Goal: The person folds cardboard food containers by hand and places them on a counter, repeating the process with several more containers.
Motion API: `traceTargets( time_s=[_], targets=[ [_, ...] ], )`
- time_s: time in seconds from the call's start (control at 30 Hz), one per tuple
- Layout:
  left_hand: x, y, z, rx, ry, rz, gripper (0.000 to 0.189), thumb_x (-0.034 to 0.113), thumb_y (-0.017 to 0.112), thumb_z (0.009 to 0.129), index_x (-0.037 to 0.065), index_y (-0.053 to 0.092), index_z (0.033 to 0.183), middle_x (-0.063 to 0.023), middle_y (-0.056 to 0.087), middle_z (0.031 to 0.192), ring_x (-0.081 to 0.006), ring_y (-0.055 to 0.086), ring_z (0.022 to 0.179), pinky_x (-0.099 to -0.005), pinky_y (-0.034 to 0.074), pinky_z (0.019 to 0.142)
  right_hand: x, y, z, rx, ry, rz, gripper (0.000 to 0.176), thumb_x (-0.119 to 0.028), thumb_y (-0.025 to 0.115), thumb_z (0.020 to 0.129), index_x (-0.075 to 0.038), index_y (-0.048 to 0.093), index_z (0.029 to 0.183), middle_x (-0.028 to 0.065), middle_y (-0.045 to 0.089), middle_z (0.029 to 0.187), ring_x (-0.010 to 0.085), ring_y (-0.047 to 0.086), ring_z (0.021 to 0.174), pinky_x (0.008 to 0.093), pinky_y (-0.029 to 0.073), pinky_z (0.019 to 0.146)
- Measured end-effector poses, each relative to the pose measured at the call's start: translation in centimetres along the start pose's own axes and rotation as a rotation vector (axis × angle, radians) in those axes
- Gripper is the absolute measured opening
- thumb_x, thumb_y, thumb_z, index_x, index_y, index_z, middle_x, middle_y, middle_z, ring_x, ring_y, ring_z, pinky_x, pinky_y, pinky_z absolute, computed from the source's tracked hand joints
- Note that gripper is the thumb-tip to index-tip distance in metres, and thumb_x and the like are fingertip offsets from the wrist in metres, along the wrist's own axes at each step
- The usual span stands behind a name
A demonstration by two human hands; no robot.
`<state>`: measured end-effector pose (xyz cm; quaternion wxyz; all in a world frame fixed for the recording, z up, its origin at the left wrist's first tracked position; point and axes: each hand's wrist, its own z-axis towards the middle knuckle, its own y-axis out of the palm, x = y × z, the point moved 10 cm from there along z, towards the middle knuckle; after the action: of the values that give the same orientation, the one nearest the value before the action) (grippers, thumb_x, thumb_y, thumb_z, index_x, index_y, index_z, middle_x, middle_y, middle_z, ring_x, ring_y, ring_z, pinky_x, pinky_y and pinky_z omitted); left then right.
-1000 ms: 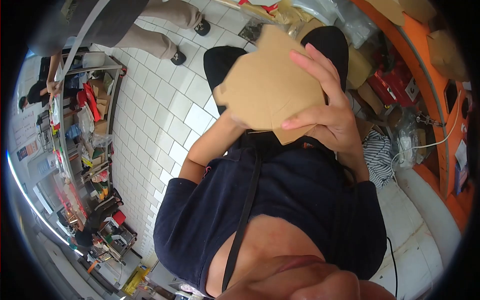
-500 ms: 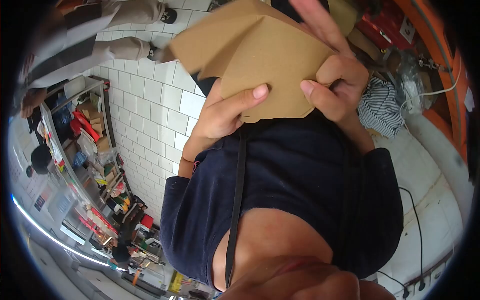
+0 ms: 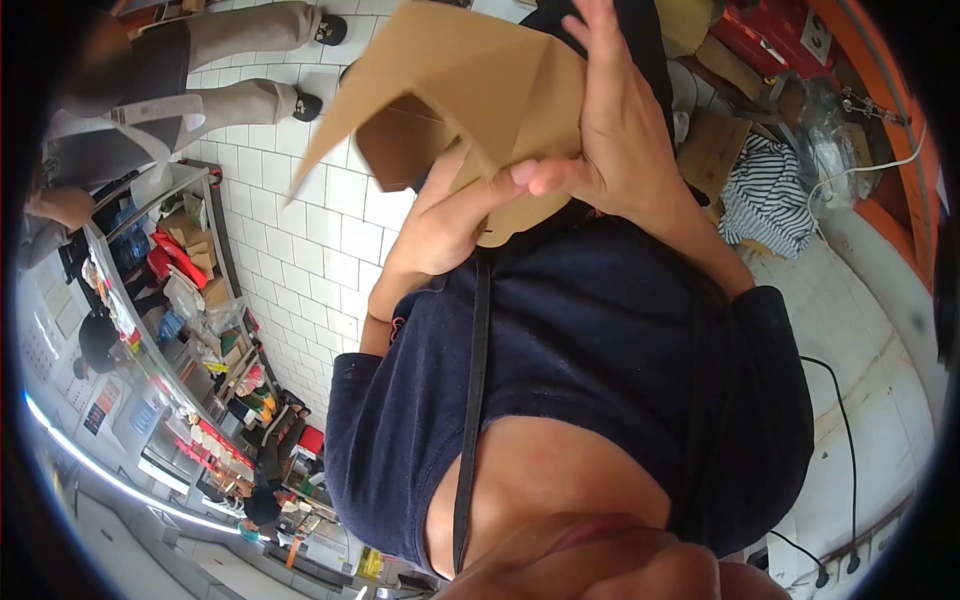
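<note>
A brown cardboard piece (image 3: 490, 80), folded with raised flaps and an opening on its left side, is held in front of my dark blue shirt. My left hand (image 3: 445, 220) grips its lower left part, thumb on the near face and the other fingers largely hidden behind. My right hand (image 3: 625, 130) lies against the right side of the cardboard, its fingers stretched upward and apart. Its thumb tip presses near the tip of my left thumb.
Another person's legs (image 3: 250, 30) and dark shoes are at the upper left. A loaded shelf rack (image 3: 225, 240) stands at left. At right are a striped cloth (image 3: 768, 200), a red case (image 3: 775, 35), an orange frame (image 3: 890, 220) and black cables (image 3: 850, 450).
The cardboard has tilted and its opening at left now shows. My right hand has moved from pinching its lower right edge to lying along its side, fingers extended.
</note>
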<state>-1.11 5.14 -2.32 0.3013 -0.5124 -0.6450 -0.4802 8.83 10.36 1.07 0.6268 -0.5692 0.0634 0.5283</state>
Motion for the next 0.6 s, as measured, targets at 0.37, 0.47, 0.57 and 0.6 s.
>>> traceTargets(
  time_s=[0.37,0.47,0.57,0.6],
  targets=[
    [-9.3,2.3,3.4,-0.671,-0.596,-0.604,0.037,0.020,0.055,0.080,-0.006,0.055,0.107,-0.0097,0.062,0.091,-0.0135,0.058,0.088,-0.0256,0.045,0.076,2.3,0.3,-0.6,-0.461,-0.029,0.337,0.034,-0.004,0.052,0.082,-0.003,0.056,0.116,0.0134,0.065,0.092,0.0211,0.065,0.082,0.0263,0.049,0.070],
    [-7.2,4.3,2.6,-0.740,-0.491,-1.032,0.048,0.028,0.051,0.084,-0.006,0.047,0.118,-0.0118,0.058,0.106,-0.0178,0.057,0.097,-0.0299,0.047,0.081,4.8,0.0,-1.7,-0.418,0.004,0.292,0.037,0.003,0.052,0.077,-0.004,0.058,0.113,0.0144,0.064,0.094,0.0216,0.064,0.083,0.0270,0.050,0.072],
    [-9.9,3.7,2.9,-0.488,-0.338,-0.417,0.045,0.013,0.059,0.080,-0.003,0.045,0.120,-0.0102,0.056,0.110,-0.0183,0.056,0.101,-0.0312,0.046,0.085,6.1,-0.3,-3.3,-0.372,-0.005,0.344,0.042,0.003,0.054,0.074,-0.011,0.059,0.113,0.0085,0.065,0.092,0.0215,0.064,0.082,0.0275,0.051,0.070],
    [-9.0,4.6,2.6,-0.490,-0.345,-0.429,0.045,0.013,0.059,0.080,-0.003,0.045,0.120,-0.0102,0.056,0.110,-0.0183,0.056,0.101,-0.0312,0.046,0.085,5.9,-0.8,-3.6,-0.338,-0.042,0.318,0.040,0.006,0.054,0.072,-0.010,0.062,0.109,0.0094,0.065,0.090,0.0216,0.064,0.080,0.0278,0.051,0.068]
  ],
)
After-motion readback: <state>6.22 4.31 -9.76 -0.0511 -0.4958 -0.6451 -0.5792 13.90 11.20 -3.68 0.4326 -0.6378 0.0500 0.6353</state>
